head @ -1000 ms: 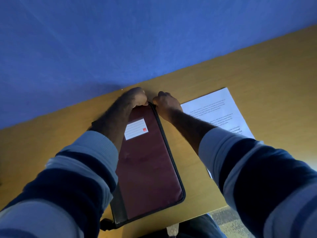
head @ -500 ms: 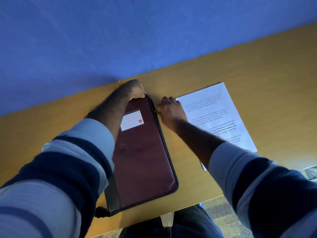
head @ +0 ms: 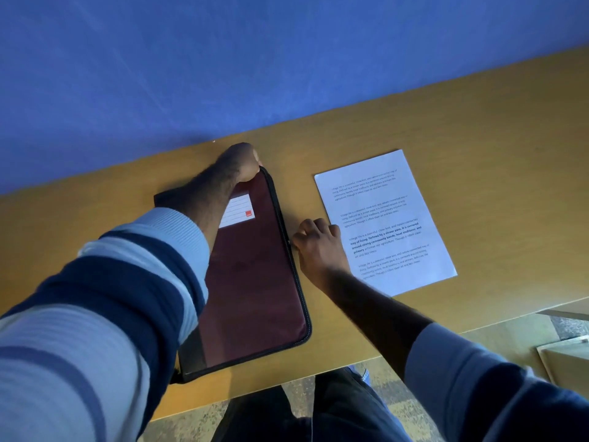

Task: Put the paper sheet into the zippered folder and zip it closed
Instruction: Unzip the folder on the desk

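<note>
White and printed with black text, the paper sheet (head: 385, 223) lies flat on the tan wooden worktop (head: 478, 148), just right of the maroon zippered folder with black edging (head: 255, 282). Your right hand (head: 318, 247) sits between them, its grip pinched at the folder's right edge, on what looks like the zipper pull. Your left hand (head: 240, 162) curls closed over the folder's far corner. A white label (head: 237, 212) shows on the cover.

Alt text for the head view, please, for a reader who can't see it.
A person's right hand pinches the zipper midway along a maroon zippered folder on a wooden table, while the left hand holds its far corner. A printed paper sheet lies beside it.
</note>
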{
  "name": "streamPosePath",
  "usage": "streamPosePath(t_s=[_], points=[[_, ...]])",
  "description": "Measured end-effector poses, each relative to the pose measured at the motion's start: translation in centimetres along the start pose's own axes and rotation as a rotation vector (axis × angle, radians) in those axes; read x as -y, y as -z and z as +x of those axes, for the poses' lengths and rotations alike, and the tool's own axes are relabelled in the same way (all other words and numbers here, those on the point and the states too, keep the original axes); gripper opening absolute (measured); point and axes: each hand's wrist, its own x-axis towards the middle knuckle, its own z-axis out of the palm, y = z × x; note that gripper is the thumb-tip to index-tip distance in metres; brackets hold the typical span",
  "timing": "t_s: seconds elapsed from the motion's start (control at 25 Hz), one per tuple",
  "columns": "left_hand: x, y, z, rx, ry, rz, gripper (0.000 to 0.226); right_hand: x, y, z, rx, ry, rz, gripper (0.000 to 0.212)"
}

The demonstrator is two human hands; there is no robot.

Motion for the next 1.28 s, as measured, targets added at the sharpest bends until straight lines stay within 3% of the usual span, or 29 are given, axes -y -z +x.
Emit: streamPosePath(t_s=[0.4, 0.56, 0.72, 0.84, 1.28], points=[[-0.7, -2.2, -3.0, -0.263, 0.009, 0.104, 0.024, -0.6, -1.2, -7.3, 0.002, -0.015, -0.008, 0.020], [0.3, -6.8, -11.6, -0.373, -0.117, 0.062, 0.057, 0.0, -1.1, -7.3, -0.033, -0.069, 0.047, 0.017], [6.8, -15.7, -25.4, -0.306, -0.268, 0.211, 0.094, 0.6, -0.7, -7.3, -0.018, -0.088, -0.001, 0.020], [11.8, -19.7, -30.0, -0.249, -0.315, 0.324, 0.116, 1.0, -0.4, -7.7, -0.024, -0.093, -0.029, 0.022], [13.8, -20.4, -30.5, -0.249, -0.250, 0.408, 0.114, 2.6, -2.1, -12.9, -0.095, -0.167, -0.022, 0.024]])
